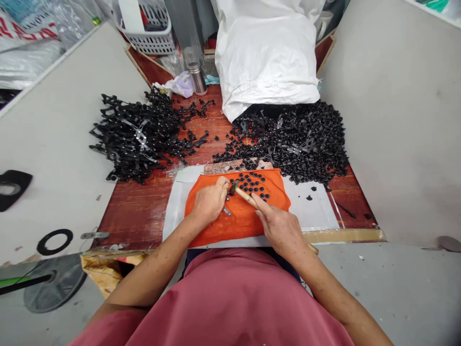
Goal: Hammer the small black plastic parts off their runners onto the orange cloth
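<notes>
On an orange cloth [211, 228], my left hand [211, 202] is closed, with a black jointed strip [226, 210] showing beside its fingers. How much of the strip lies in the fingers is hidden. My right hand [283, 226] wraps round the wooden handle of a hammer [247, 196]. The hammer's dark head touches or sits just over the work by my left fingertips; I cannot tell which. Several round black caps [254, 182] stand in loose rows on the cloth, right of the hammer head.
A heap of black jointed strips [137, 134] is at the left. Another heap of black caps and strips [298, 139] spills from under a white sack [268, 57]. A metal flask [197, 77] and a grey basket [149, 36] stand behind. Pale panels [389, 120] flank the red-brown table [140, 211].
</notes>
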{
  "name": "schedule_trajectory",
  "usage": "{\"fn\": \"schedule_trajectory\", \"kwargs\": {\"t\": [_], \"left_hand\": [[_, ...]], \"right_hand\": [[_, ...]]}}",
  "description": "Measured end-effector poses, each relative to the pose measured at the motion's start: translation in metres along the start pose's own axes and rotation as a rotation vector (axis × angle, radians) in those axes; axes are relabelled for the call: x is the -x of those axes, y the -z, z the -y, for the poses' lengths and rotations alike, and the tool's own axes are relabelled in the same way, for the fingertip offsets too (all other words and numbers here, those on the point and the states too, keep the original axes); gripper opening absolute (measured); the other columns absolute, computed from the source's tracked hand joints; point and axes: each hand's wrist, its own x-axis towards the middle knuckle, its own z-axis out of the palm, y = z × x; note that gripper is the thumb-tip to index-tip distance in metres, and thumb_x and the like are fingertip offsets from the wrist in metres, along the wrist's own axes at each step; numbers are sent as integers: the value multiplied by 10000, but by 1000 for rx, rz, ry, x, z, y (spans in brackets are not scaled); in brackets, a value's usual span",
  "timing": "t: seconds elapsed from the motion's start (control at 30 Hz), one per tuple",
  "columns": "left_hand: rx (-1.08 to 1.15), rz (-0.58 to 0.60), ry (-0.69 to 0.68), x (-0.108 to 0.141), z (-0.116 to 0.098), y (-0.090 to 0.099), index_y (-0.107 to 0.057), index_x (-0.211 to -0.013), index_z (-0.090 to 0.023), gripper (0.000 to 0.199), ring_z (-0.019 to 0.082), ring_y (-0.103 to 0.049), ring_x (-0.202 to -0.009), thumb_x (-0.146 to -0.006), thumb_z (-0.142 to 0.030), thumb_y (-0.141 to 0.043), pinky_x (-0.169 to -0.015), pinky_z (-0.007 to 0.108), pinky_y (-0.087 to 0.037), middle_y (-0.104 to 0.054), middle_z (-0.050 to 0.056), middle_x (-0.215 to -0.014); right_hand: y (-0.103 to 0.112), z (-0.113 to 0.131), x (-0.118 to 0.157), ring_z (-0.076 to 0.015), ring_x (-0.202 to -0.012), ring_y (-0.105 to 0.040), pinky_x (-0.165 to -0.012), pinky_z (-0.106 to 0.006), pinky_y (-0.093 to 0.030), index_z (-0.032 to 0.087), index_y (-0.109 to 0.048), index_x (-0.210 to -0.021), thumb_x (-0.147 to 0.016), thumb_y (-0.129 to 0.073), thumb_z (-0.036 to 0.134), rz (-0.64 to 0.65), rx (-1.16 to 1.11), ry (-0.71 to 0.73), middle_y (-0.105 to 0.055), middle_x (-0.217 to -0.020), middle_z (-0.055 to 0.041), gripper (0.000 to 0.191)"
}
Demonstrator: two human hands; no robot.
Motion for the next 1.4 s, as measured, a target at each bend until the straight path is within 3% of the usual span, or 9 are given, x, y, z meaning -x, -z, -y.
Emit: {"fn": "schedule_trajectory", "kwargs": {"t": [0.1,0.27,0.5,0.67,0.83,1.0,1.1,1.23,1.4], "left_hand": [[-1,-39,-27,2,5,-2,-493,-1314,-244,369,238,-741,-905,-1091,-356,-220,-752,301,-457,-768,59,-930],[-119,5,47,0,4,-11,-529,-1214,-205,394,275,-749,-871,-1089,-383,-200,-719,321,-462,-762,99,-880],[-140,5,77,-1,1,-11,-507,-1245,-213,358,268,-753,-894,-1082,-378,-234,-744,323,-475,-768,111,-925],[-121,12,95,-2,0,-11,-507,-1231,-214,326,266,-753,-885,-1077,-363,-261,-744,323,-476,-769,108,-935],[-126,0,98,-3,-1,-12,-513,-1211,-211,324,268,-749,-869,-1078,-363,-259,-723,325,-468,-766,102,-925],[-96,-9,96,-3,1,-13,-542,-1226,-204,347,270,-725,-822,-1078,-349,-264,-705,334,-456,-746,91,-887],[-4,-43,-57,0,16,-5,-561,-1301,-216,378,247,-692,-882,-1080,-341,-281,-759,334,-467,-719,87,-976],[38,-76,-474,5,45,22,-575,-1430,-295,415,216,-605,-984,-1052,-304,-405,-880,336,-470,-612,78,-1101],[-116,-56,-760,7,53,45,-705,-1306,-308,344,237,-526,-984,-994,-360,-570,-888,374,-454,-557,86,-1050]], "right_hand": [[-2,-2,1,-229,-860,-769,-694,-292,-551,327,-400,-1606,-1062,-434,278,-18,-24,12,-798,-1002,-61,548],[-2,-6,2,-214,-865,-767,-723,-295,-575,319,-427,-1587,-1066,-417,262,-45,-97,34,-801,-1038,-46,524],[9,-6,10,-208,-914,-753,-816,-324,-593,293,-405,-1603,-1089,-363,299,-215,-194,70,-766,-1205,-72,515],[1,1,6,-220,-808,-743,-734,-314,-594,300,-411,-1605,-1057,-445,259,-40,-15,27,-782,-986,-64,550],[-4,1,6,-210,-839,-743,-768,-308,-588,277,-318,-1646,-1083,-375,266,-124,-43,29,-778,-1058,-79,566],[-1,6,1,-250,-771,-755,-670,-329,-575,292,-352,-1634,-1062,-440,282,41,144,-15,-787,-949,-76,579],[-4,0,-4,-234,-819,-761,-689,-315,-570,312,-350,-1631,-1076,-409,282,13,116,13,-792,-1032,-68,559],[-6,-15,-9,-216,-817,-756,-695,-293,-550,316,-376,-1619,-1070,-442,297,-32,73,75,-799,-1039,-52,553],[4,-17,-15,-234,-831,-754,-689,-299,-529,338,-430,-1591,-1069,-439,312,-33,81,87,-802,-995,-54,522]]}}
